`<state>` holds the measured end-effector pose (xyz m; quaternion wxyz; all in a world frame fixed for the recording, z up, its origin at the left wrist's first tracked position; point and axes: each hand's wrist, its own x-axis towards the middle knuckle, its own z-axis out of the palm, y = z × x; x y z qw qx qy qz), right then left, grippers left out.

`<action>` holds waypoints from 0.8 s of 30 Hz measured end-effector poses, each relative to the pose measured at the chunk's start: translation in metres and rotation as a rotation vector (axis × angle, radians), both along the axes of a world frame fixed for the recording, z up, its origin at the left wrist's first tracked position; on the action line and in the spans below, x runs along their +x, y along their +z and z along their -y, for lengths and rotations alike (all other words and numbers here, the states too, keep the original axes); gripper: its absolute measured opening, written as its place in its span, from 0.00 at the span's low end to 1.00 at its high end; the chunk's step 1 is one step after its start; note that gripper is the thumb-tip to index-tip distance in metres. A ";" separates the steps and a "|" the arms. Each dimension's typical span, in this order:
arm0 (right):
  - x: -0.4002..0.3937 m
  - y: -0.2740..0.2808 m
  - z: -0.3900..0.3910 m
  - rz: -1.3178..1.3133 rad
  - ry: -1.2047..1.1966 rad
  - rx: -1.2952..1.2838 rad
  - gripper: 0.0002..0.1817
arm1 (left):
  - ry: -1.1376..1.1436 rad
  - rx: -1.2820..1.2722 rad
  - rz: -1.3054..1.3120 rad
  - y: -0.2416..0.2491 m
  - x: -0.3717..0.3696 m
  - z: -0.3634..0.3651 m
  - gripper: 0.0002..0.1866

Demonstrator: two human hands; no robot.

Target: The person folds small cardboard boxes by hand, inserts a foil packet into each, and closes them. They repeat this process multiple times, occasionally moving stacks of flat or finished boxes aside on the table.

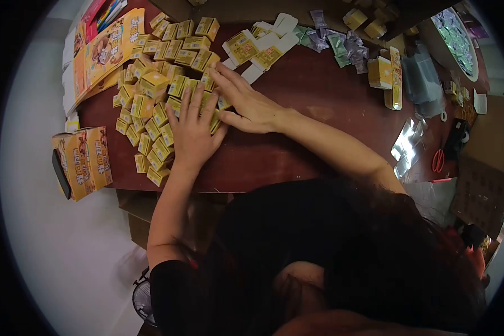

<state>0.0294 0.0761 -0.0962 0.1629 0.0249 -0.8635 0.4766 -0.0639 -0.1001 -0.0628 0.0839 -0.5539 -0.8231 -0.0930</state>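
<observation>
Many small yellow boxes are crowded together on the left half of the dark red table, some lying on top of others. My left hand rests palm down on the near right part of this cluster, its fingers apart. Against the cluster's right edge lies my right hand, fingers stretched out and thumb apart, touching the boxes there. Part of the boxes beneath both palms is hidden. Beyond my right hand lie several flattened yellow and white cartons.
Green and purple sachets lie at the back, with more in a white tub. An opened yellow box, clear plastic bags and red scissors are on the right. Orange packaging and a larger orange box are at left.
</observation>
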 end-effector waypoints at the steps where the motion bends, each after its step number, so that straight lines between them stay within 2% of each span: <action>1: -0.006 0.000 0.000 -0.047 -0.012 -0.009 0.49 | 0.003 0.009 -0.005 0.001 -0.007 0.003 0.36; 2: -0.011 0.001 -0.008 -0.056 -0.013 -0.012 0.49 | -0.006 -0.021 -0.019 0.003 -0.011 0.007 0.37; 5: -0.027 0.020 -0.054 -0.081 -0.242 0.325 0.51 | -0.039 -0.020 0.010 0.008 -0.013 0.010 0.39; 8: -0.056 0.016 -0.101 0.131 -0.103 0.849 0.54 | -0.054 -0.024 0.031 0.017 -0.009 0.004 0.41; 9: -0.062 0.028 -0.108 0.129 -0.108 0.851 0.54 | -0.059 -0.009 0.056 0.020 -0.008 0.000 0.41; 11: -0.078 0.055 -0.114 0.520 0.150 0.912 0.51 | -0.060 0.031 0.057 0.023 -0.004 -0.006 0.40; 15: -0.076 0.052 -0.114 0.492 0.150 1.016 0.49 | -0.046 0.186 0.071 0.037 0.003 -0.018 0.37; 17: -0.064 0.038 -0.123 0.289 0.034 1.006 0.38 | -0.040 0.258 0.137 0.043 0.003 -0.024 0.34; 18: -0.057 0.048 -0.128 0.295 0.032 1.007 0.38 | -0.040 0.338 0.200 0.046 0.002 -0.029 0.32; 19: -0.049 0.072 -0.132 0.376 0.119 0.859 0.33 | -0.044 0.341 0.206 0.050 0.001 -0.034 0.32; 20: -0.039 0.092 -0.133 0.454 0.205 0.708 0.28 | -0.031 0.442 0.412 0.055 -0.001 -0.039 0.30; 22: -0.020 0.112 -0.131 0.402 0.237 0.775 0.28 | 0.017 0.559 0.784 0.058 -0.006 -0.049 0.28; 23: -0.004 0.122 -0.136 0.341 0.270 0.837 0.29 | 0.024 0.564 0.787 0.061 -0.004 -0.056 0.28; 24: 0.015 0.134 -0.127 0.277 0.305 0.896 0.30 | -0.029 0.556 1.259 0.067 0.003 -0.066 0.28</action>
